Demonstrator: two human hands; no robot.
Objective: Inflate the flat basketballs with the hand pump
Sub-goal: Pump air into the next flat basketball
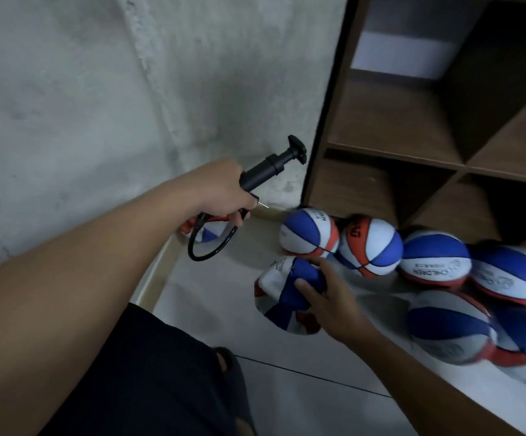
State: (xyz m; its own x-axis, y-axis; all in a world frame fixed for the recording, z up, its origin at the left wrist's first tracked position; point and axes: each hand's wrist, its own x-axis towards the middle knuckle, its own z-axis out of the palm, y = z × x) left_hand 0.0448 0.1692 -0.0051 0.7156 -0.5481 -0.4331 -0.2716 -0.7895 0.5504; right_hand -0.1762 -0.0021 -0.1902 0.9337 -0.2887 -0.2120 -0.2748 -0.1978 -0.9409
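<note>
Gripping a black pump (257, 176) by its barrel, left hand (224, 191) raised in front of the grey wall (98, 89), fingers curled tight around it. T-handle pointing up and to the right, pushed in close to the barrel. Thin needle (264, 205) poking out just past the knuckles. Black hose (205, 247) hanging below the fist in a loop.

Holding a flat ball (282, 294) low over the floor (224, 278), right hand (321, 297) wrapped around its right side, fingers and thumb (305, 286) pressing into the soft skin. Blue, white and red panels, creased and caved in, more a crumpled bowl than a sphere. Small print on the white panel, too blurred to read.

Lying behind the hose, close to the wall, another limp ball (210, 232), mostly hidden, only a red edge and a blue and white patch showing.

Resting in a row on the floor along the foot of a brown shelf unit (412, 136), several rounder balls: a blue and white one (309, 232) nearest the corner, touching an orange, white and blue one (370, 247), then one printed CHILDREN (434, 259), then more at the right edge, smeared by motion.

Showing at the bottom, dark shorts (148, 372) over a bent knee.
</note>
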